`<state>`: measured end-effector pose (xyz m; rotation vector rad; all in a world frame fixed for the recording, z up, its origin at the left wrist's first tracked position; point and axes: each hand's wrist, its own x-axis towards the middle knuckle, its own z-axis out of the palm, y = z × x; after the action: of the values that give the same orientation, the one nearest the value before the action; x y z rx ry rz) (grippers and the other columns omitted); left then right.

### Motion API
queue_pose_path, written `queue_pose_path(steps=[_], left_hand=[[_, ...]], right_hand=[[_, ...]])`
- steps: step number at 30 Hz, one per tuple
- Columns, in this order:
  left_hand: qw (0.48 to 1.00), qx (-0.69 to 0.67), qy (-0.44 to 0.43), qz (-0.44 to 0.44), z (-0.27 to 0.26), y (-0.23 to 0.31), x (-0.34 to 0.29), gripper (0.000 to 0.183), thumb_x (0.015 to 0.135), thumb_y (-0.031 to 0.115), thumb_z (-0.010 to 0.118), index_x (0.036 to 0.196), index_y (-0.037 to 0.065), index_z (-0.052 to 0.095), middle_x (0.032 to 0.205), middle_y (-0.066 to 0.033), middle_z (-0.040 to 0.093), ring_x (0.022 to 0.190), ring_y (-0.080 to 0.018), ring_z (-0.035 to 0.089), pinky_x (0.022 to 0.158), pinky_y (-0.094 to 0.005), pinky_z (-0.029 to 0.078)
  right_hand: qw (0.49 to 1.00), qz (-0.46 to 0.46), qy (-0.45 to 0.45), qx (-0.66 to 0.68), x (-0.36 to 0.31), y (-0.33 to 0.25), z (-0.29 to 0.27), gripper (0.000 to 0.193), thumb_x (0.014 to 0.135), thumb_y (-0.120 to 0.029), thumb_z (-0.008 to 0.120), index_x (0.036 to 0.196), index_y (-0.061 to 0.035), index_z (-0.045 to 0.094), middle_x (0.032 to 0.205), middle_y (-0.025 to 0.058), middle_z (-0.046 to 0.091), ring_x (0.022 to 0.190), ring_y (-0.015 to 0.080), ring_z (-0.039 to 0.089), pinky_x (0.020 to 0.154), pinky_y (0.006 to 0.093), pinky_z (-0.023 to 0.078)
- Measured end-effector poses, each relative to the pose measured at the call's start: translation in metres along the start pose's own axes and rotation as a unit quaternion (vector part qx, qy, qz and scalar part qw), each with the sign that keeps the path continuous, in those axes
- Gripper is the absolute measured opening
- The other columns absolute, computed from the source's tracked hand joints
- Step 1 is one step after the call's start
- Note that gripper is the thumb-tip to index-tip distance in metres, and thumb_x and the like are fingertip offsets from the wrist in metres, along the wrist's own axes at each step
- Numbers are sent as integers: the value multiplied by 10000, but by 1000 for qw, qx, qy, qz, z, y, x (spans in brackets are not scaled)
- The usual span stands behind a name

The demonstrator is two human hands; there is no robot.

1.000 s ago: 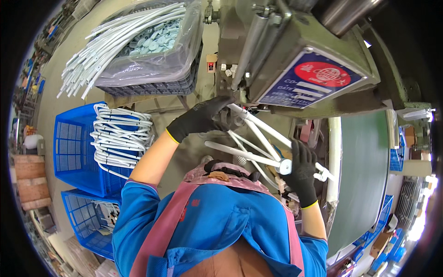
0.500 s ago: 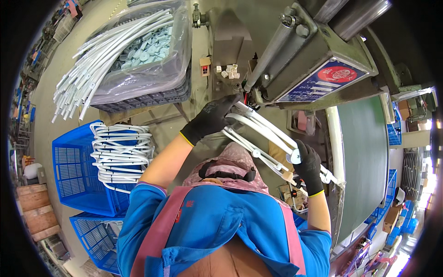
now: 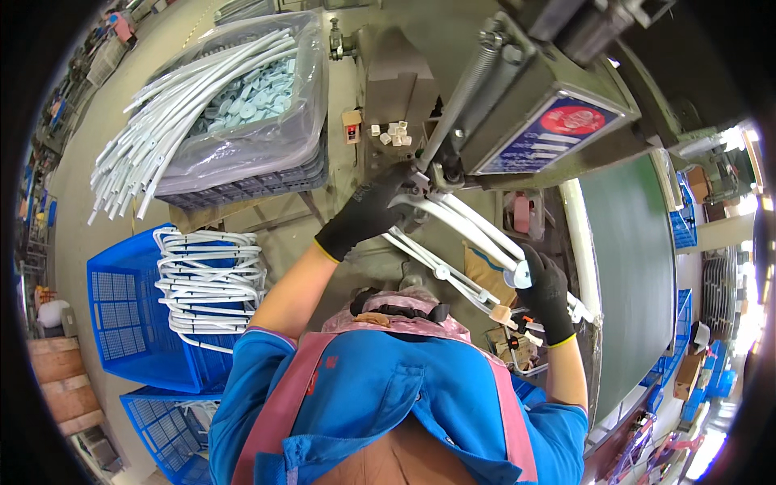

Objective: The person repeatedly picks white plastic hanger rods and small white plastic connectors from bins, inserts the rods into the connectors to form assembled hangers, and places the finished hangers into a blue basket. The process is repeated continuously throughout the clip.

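Both hands wear black gloves with yellow cuffs and hold one white tubular frame (image 3: 469, 228) made of several bent tubes. My left hand (image 3: 368, 212) is closed round its far left end, right under the tool of a metal press (image 3: 517, 121). At the other end, my right hand (image 3: 546, 293) grips the tubes beside a pale round plastic disc (image 3: 518, 276). A thinner pair of tubes (image 3: 440, 272) with a small white joint runs nearer to me. The frame's left end is partly hidden by the glove and the press.
A grey lined crate (image 3: 242, 174) holds pale plastic parts, with long white tubes (image 3: 174, 121) lying across it. Blue baskets (image 3: 133, 315) with bent white frames (image 3: 208, 283) stand at left. A green conveyor belt (image 3: 630, 283) runs along the right. Small white blocks (image 3: 394, 132) lie beyond the press.
My left hand and the frame's left end have moved in under the press tool. The right hand keeps its grip near the disc. The whole view has shifted slightly.
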<state>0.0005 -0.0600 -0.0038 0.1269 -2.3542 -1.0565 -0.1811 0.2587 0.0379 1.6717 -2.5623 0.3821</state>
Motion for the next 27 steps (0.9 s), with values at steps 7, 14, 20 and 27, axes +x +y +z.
queue_pose_path(steps=[7,14,20,27], left_hand=[[970,125,-206,-18,-41,36,-79,528,676,381,794,1056,47,643,926,-165,651,901,-359,629,782,-422,503],[963,25,-230,-135,18,70,-143,475,759,226,707,1194,103,562,883,-167,671,780,-341,658,667,-422,513],[936,130,-260,-197,69,150,-77,590,765,381,711,1267,121,539,949,-169,676,799,-332,670,673,-403,516],[929,337,129,87,195,160,124,799,808,386,649,1428,5,320,1300,-229,473,1177,-399,453,998,-513,321]], right_hand=[[973,-169,-121,-99,-9,-14,-6,479,721,-173,643,1194,-125,581,928,73,629,860,237,606,716,365,468],[928,-349,-38,-129,49,0,-7,296,756,-213,572,1047,-180,606,775,-5,515,742,151,555,645,291,455],[882,-401,122,-216,42,59,-131,300,735,-177,591,1035,-160,581,793,4,507,747,159,545,668,306,471],[873,-109,209,-427,-8,225,-221,473,708,-71,592,1172,-167,598,931,66,552,870,252,565,810,426,478]])
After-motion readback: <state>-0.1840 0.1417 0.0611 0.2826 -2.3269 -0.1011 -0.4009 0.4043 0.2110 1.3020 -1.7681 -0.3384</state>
